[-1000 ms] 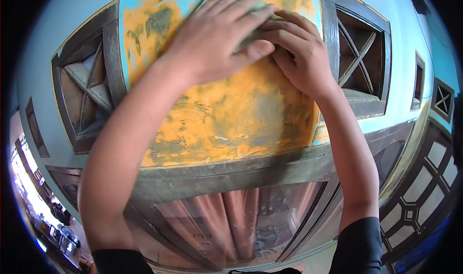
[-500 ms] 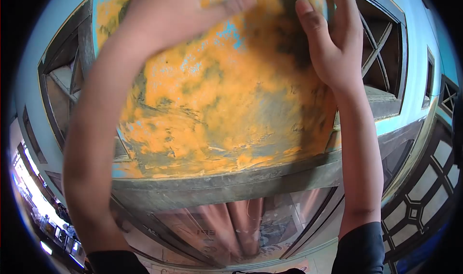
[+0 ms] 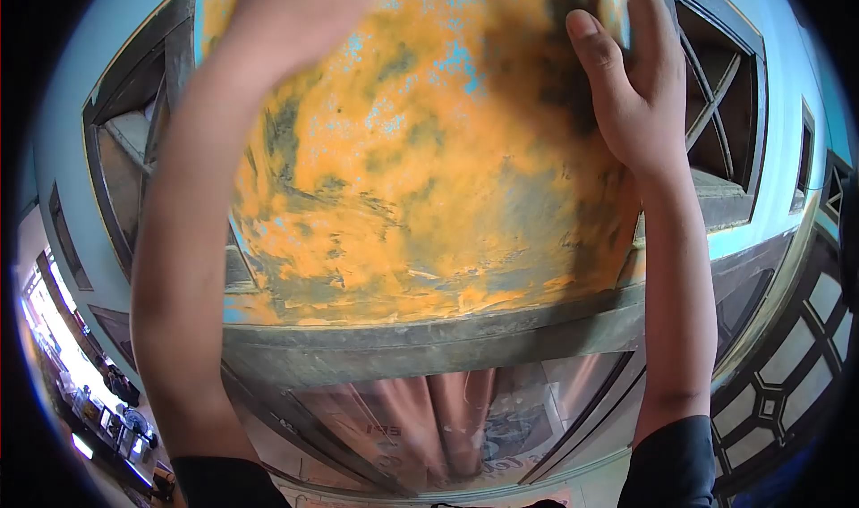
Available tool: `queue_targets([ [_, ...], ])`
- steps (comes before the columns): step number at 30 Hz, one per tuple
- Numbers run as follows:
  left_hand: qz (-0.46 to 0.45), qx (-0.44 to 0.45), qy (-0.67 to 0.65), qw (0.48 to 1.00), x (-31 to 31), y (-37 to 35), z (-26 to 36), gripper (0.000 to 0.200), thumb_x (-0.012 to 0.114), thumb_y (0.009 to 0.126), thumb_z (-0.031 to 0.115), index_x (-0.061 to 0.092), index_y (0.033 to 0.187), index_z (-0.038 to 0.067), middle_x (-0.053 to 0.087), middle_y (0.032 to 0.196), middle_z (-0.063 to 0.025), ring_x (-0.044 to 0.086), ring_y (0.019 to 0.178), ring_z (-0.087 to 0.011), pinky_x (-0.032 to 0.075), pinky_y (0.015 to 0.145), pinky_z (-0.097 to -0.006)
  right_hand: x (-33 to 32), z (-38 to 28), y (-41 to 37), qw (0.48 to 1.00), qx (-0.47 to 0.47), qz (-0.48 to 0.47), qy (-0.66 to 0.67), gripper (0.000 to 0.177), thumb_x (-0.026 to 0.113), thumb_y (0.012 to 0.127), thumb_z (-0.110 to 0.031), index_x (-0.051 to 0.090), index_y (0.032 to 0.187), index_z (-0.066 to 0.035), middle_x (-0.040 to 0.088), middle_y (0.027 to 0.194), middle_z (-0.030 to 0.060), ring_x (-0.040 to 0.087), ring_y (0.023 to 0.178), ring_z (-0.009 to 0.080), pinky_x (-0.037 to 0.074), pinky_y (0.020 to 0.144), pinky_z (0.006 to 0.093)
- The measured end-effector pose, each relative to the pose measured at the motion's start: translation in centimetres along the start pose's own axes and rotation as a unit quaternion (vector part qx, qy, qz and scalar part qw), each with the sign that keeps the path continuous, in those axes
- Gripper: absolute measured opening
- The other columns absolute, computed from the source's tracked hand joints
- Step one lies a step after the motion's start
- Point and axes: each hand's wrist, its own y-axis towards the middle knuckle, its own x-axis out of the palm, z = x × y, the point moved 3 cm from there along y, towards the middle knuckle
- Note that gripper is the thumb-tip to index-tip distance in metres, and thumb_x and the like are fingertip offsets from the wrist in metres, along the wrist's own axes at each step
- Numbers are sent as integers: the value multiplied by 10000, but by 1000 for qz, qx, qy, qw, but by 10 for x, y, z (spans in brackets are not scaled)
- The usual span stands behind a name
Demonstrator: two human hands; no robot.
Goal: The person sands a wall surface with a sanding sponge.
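A wall panel (image 3: pixel 420 195), patched with orange, grey-green and light blue, fills the middle of the view. My left hand (image 3: pixel 309 12) is over its upper left part, blurred and cut off by the top edge; its fingers and anything in them are hidden. At the panel's upper right is my right hand (image 3: pixel 635 79), thumb apart from the bent fingers. The fingertips curl out of sight near a dark, blurred patch, and I cannot make out what they hold, if anything.
Below the panel runs a grey wooden ledge (image 3: pixel 429 342), with a glass pane and brown curtain (image 3: pixel 456 419) under it. Window frames with crossed bars (image 3: pixel 716 97) flank the panel. A dark lattice door (image 3: pixel 778 392) stands at right. A bright opening shows at far left.
The view has shifted so the panel and frames sit slightly further right. My left hand has moved up and left over the panel, its thumb no longer visible. My right hand keeps its pose.
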Motion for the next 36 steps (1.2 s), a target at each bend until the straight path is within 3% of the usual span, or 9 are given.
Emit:
queue_targets([
  [9, 0, -76, -23, 997, -6, 22, -41, 533, 161, 1111, 437, 300, 1602, 280, 163, 1699, -41, 27, 1567, -326, 27, 1282, -492, 4, 4, 0, 1000, -7, 4, 6, 458, 621, 910, -287, 582, 1291, -37, 618, 1242, 172, 558, 1198, 327, 396, 1041, 460],
  [14, 24, 63, 67, 995, 16, -9, -4, 534, 143, 1112, 426, 302, 1601, 279, 155, 1699, -42, 32, 1568, -311, 50, 1285, -480, 1, 0, 0, 1000, 17, -11, -17, 462, 615, 920, -303, 576, 1299, -42, 615, 1253, 173, 557, 1205, 330, 395, 1047, 463],
  [19, 7, -93, -10, 996, -11, 16, -18, 512, 211, 1115, 394, 311, 1598, 258, 163, 1698, -41, 41, 1568, -310, 25, 1284, -475, 1, -5, 0, 999, 21, -13, -30, 484, 597, 945, -339, 564, 1322, -38, 606, 1279, 180, 538, 1244, 343, 382, 1072, 470],
  [21, 9, -75, -25, 997, -13, 10, 1, 501, 255, 1113, 369, 325, 1593, 243, 173, 1696, -46, 47, 1568, -314, 8, 1283, -470, -3, -9, 0, 999, 35, -11, -19, 502, 578, 964, -362, 549, 1340, -30, 593, 1304, 192, 525, 1270, 350, 371, 1089, 475],
  [26, 18, 216, 57, 975, 18, -28, 64, 484, 326, 1101, 361, 377, 1566, 235, 180, 1694, -42, 58, 1564, -336, 4, 1282, -476, -3, -1, -1, 996, 85, 15, 22, 558, 523, 1006, -431, 513, 1372, -11, 560, 1359, 222, 504, 1310, 360, 353, 1116, 482],
  [29, -39, 79, -26, 996, -9, -4, 45, 488, 294, 1105, 391, 372, 1570, 264, 180, 1694, -33, 68, 1564, -335, 5, 1284, -474, -7, -5, 3, 997, 79, 2, -7, 577, 503, 1015, -460, 510, 1379, -13, 555, 1368, 227, 503, 1313, 363, 354, 1118, 483],
  [32, 3, -83, -49, 995, -16, 25, 3, 500, 243, 1112, 403, 338, 1587, 282, 166, 1697, -35, 69, 1564, -323, 1, 1286, -463, -14, -25, 3, 999, 44, -3, -9, 586, 495, 1018, -477, 512, 1384, -19, 556, 1371, 225, 504, 1313, 367, 356, 1118, 486],
  [35, 123, -74, 179, 973, 44, 49, -2, 503, 267, 1108, 382, 333, 1592, 259, 175, 1697, -39, 65, 1565, -327, 9, 1286, -476, -9, -4, 2, 996, 83, -6, -27, 600, 470, 1027, -501, 508, 1392, -26, 546, 1383, 227, 507, 1309, 377, 360, 1115, 490],
  [36, 96, -27, 163, 982, 37, 36, 17, 508, 308, 1097, 360, 335, 1592, 249, 176, 1698, -41, 63, 1565, -337, 7, 1284, -490, -10, -6, 2, 996, 85, -2, -21, 606, 462, 1030, -506, 506, 1394, -24, 542, 1385, 231, 507, 1309, 379, 361, 1114, 488],
])
